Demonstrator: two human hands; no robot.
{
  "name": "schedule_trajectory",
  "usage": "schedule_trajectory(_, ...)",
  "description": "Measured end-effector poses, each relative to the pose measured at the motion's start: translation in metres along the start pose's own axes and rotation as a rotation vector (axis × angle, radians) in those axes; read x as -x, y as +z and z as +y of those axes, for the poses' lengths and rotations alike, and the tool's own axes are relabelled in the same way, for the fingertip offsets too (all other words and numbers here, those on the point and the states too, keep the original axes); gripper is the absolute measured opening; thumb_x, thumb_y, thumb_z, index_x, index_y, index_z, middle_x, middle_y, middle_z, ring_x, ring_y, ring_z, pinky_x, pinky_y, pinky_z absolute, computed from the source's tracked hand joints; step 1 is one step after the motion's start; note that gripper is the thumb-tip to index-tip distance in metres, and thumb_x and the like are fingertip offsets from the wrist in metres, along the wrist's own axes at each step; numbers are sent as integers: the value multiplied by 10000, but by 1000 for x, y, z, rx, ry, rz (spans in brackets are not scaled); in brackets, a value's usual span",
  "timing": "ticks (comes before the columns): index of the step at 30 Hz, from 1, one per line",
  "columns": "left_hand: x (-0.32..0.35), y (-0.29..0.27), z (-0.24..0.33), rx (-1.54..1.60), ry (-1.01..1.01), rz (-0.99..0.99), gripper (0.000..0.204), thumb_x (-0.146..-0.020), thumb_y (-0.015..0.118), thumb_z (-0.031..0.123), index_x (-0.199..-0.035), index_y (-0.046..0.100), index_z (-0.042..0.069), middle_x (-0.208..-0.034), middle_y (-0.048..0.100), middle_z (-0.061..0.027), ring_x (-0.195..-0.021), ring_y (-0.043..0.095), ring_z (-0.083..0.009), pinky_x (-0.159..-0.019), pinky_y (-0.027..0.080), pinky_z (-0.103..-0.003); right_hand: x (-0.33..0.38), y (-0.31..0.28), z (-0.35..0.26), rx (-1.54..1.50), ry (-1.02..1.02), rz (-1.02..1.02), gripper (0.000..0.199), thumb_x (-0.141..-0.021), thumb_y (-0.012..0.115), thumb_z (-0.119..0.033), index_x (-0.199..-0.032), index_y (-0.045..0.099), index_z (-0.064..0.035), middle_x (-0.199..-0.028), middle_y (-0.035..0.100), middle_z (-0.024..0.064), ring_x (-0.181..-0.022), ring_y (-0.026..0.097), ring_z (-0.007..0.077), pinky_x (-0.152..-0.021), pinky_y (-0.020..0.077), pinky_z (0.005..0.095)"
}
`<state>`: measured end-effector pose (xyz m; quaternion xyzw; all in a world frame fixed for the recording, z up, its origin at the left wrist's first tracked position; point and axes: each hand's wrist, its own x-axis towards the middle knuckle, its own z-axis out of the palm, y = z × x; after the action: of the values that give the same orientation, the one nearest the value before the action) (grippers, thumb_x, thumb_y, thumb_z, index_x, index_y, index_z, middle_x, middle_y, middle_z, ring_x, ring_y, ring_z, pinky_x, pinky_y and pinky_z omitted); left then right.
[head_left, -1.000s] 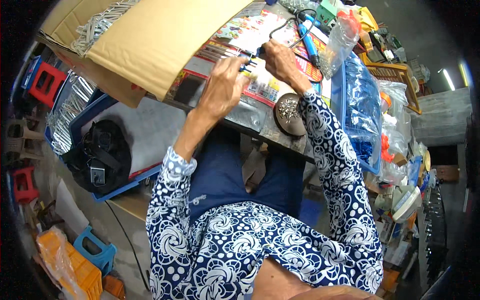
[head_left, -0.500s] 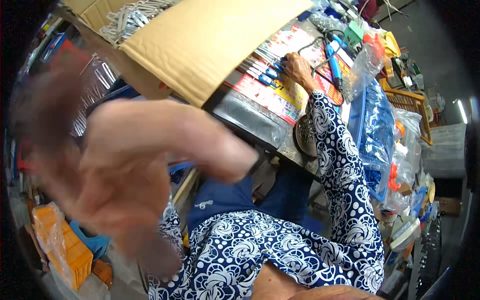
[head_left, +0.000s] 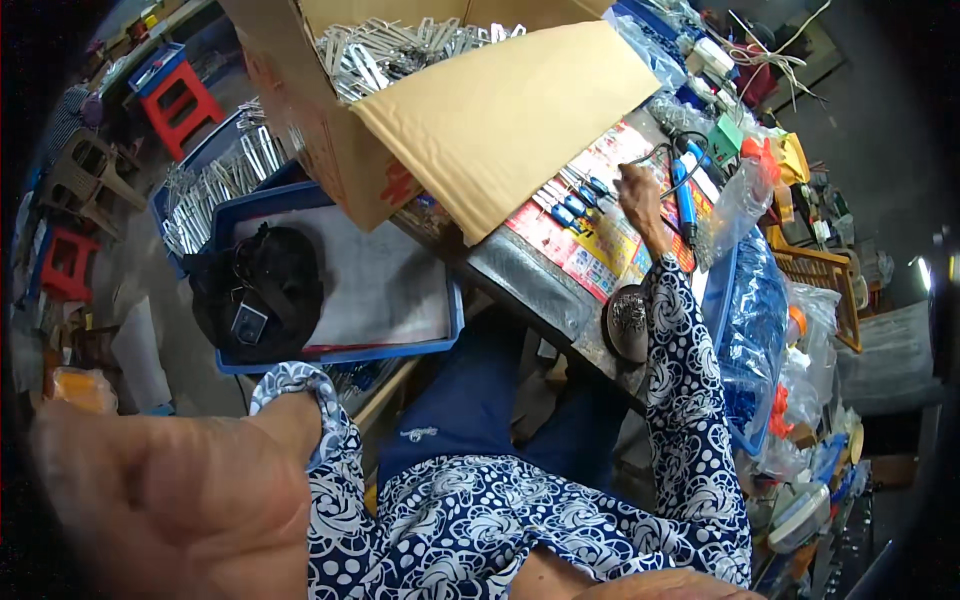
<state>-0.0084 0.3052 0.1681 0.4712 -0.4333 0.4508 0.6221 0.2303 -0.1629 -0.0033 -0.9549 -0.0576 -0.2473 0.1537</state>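
Close to the camera, my left hand point(head_left: 190, 490) is raised at the lower left, blurred, palm side in view. Its fingers are smeared and lost toward the rim. My right hand point(head_left: 642, 195) rests at the far side of the workbench with its fingers curled; whatever they hold, if anything, is hidden. Beside it, several blue-handled screwdrivers point(head_left: 572, 208) with thin silver shafts lie on a red and yellow printed sheet point(head_left: 620, 255). Just right of that hand lies a blue stick-shaped tool point(head_left: 686, 212) with a black cord.
An open cardboard box point(head_left: 345, 150) holds many silver metal parts; its flap point(head_left: 510, 110) hangs over the bench. A blue tray point(head_left: 395, 345) at left carries a black cloth item point(head_left: 265, 280). A round dish point(head_left: 628, 325) sits under my right forearm. Plastic-wrapped goods point(head_left: 750, 330) line the right.
My left hand has dropped down and left, uncovering the blue tray and black cloth item. My right hand sits a little clear of the screwdriver handles. The view has shifted.
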Motion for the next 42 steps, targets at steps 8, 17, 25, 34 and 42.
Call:
schedule_trajectory(8, 8, -28, 12, 83, -18, 61, 389, -696, 610, 322, -986, 525, 77, -826, 524, -30, -920, 401, -249, -825, 294, -408, -27, -87, -59, -452, 110, 388, 245, -780, 563, -95, -982, 584, 41, -757, 623, 101, -622, 548, 130, -567, 440, 256)
schedule_trajectory(17, -7, -11, -12, 134, -45, 54, 406, -702, 607, 289, -1025, 497, 70, -869, 494, -51, -914, 401, -246, -837, 309, -394, -66, -124, -183, -569, -81, 438, 266, -810, 565, -145, -995, 584, 46, -697, 557, 34, -566, 462, 65, -494, 350, 186)
schedule_trajectory(25, -25, -2, -41, 142, -96, 48, 425, -707, 604, 260, -1061, 473, 64, -907, 467, -69, -908, 401, -244, -848, 322, -382, -142, -89, -199, -447, -381, 66, 258, -833, 506, -98, -1066, 568, -5, -815, 595, 57, -717, 536, 111, -636, 437, 247)
schedule_trajectory(34, -26, -18, -49, 224, -117, 184, 451, -713, 601, 228, -1100, 445, 57, -949, 438, -89, -902, 402, -241, -860, 336, -367, -229, -28, -215, -133, -661, -454, 243, -803, 517, -113, -982, 566, 43, -867, 620, 186, -773, 607, 232, -714, 472, 314)
schedule_trajectory(42, -18, -16, -39, 297, -76, 274, 477, -718, 598, 199, -1135, 421, 50, -987, 411, -108, -897, 402, -239, -871, 349, -355, -281, 24, -206, -98, -445, -579, 163, -674, 459, -26, -771, 559, 58, -647, 557, 164, -506, 541, 250, -399, 402, 332)
